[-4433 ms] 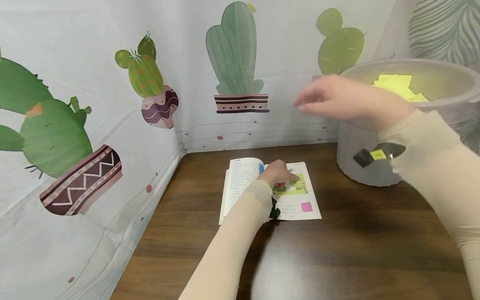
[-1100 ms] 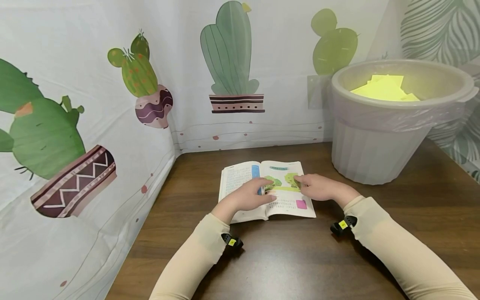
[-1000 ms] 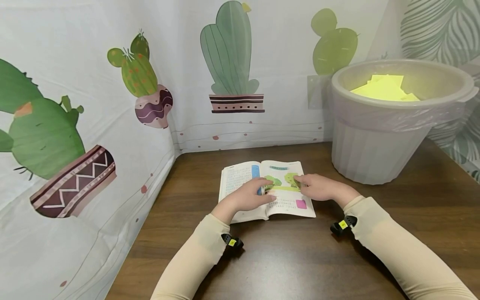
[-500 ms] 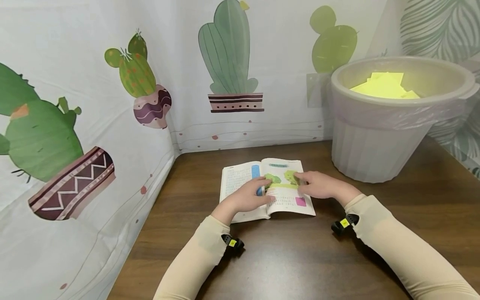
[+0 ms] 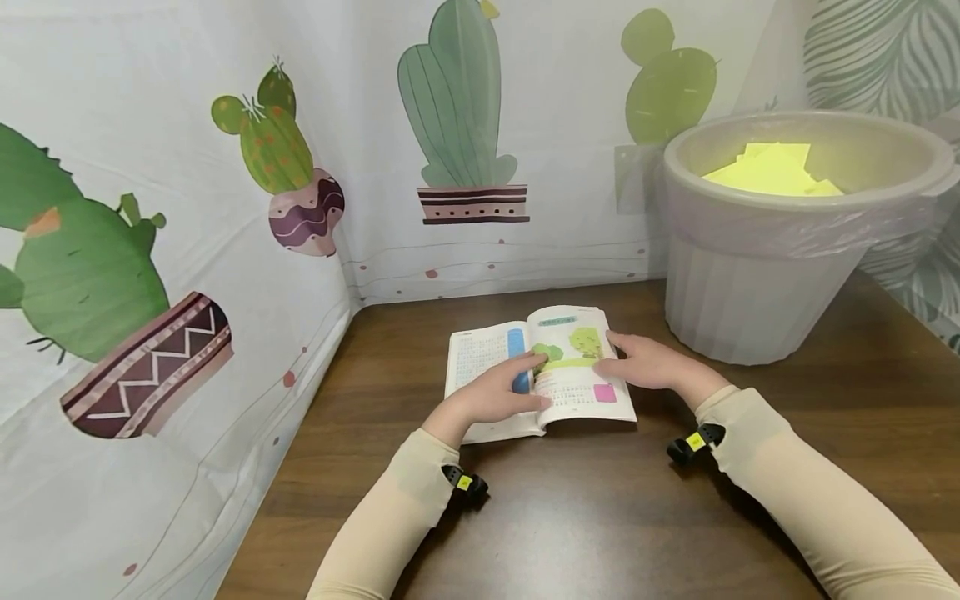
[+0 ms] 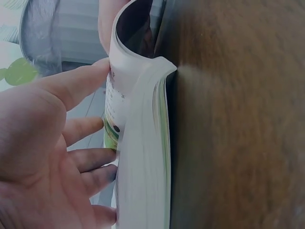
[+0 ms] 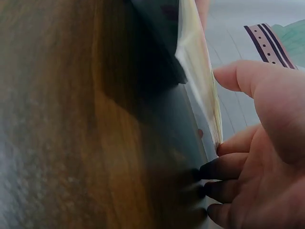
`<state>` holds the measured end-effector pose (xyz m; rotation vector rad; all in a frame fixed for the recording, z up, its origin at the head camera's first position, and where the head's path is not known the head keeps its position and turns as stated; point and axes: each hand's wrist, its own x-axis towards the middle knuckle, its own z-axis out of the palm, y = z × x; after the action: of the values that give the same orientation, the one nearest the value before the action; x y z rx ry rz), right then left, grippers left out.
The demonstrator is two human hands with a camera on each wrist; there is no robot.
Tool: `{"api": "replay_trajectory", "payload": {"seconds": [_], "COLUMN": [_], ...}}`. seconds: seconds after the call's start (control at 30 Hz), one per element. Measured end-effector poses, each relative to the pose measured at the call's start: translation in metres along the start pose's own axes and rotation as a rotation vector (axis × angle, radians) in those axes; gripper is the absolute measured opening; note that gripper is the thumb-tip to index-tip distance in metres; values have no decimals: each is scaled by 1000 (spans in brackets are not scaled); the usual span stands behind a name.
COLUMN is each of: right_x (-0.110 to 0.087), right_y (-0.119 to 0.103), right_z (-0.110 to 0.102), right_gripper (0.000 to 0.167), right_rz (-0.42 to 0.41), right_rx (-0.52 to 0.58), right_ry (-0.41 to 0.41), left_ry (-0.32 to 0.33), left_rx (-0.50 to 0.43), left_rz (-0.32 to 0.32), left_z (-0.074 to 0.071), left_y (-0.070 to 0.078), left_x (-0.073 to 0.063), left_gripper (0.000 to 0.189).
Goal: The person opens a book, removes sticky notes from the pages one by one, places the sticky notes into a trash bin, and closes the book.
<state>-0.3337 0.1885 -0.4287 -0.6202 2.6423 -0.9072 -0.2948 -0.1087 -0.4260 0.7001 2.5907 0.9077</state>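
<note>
An open book (image 5: 480,354) with printed text and tree pictures lies on the wooden table. My left hand (image 5: 495,390) rests across its middle, thumb and fingertips on the pages, fingers spread in the left wrist view. At the outer edge of the right-hand pages, my right hand (image 5: 645,362) has its thumb on the page and its index finger at the edge. These pages (image 7: 200,71) stand raised and bowed above the table in the right wrist view, pinched there. The other right fingertips (image 7: 214,169) sit lower, close over the table.
A grey bin (image 5: 750,292) lined with a clear bag stands right of the book, with yellow paper (image 5: 780,171) inside. A white curtain (image 5: 570,225) with cactus prints hangs behind and to the left of the brown table (image 5: 555,525).
The right hand came down from the air beside the bin onto the book, then shifted out to its right edge. The right pages have risen. The left hand drew back toward the book's middle.
</note>
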Motion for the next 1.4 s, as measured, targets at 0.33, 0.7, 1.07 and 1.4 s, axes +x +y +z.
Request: {"api": "replay_trajectory", "payload": {"seconds": [0.33,0.7,1.07,1.4], "right_x": [3,-3,-7,-19], "right_y": [-4,-15,-34,-63], "right_z": [-9,-18,-19,-15], "right_gripper": [77,77,82,90], "right_rz": [10,10,-66,-215], "right_rx": [267,405,381,326], "right_ry": [83,168,174,148], "left_ry": [3,10,14,-2], "left_rx": [-18,-52,-65,-80], "left_rz": [5,29,23,0], "left_z": [1,5,0,-10], "left_y": [0,6,4,7], "left_x": [-1,1,-1,-14], "left_gripper": [80,79,80,81]}}
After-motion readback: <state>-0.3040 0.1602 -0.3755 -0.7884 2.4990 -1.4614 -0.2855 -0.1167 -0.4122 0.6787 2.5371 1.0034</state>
